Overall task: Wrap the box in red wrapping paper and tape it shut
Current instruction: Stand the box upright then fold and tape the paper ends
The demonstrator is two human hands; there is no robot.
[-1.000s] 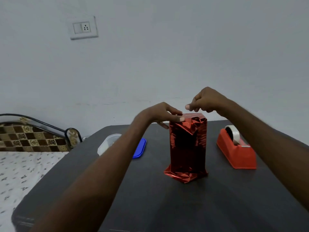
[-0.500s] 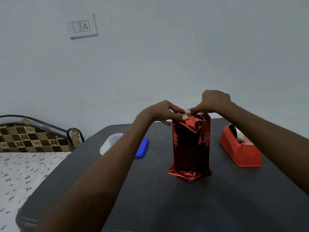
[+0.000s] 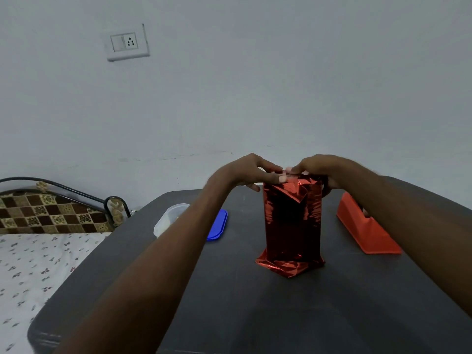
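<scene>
The box wrapped in shiny red paper stands upright in the middle of the dark table, with crumpled folds at its foot and its top. My left hand presses its thumb and straight fingers on the folded paper at the top left corner. My right hand lies over the top, thumb on the fold and fingers curled down the box's right side. Both thumbs meet at the top edge. No tape strip can be made out under the fingers.
An orange-red tape dispenser stands on the table right of the box, partly behind my right forearm. A clear plastic container and a blue lid lie at the left rear. A bed adjoins the table's left edge.
My right hand has come down from just above the box onto its top and curled over the right side. My left hand has stayed at the top left corner.
</scene>
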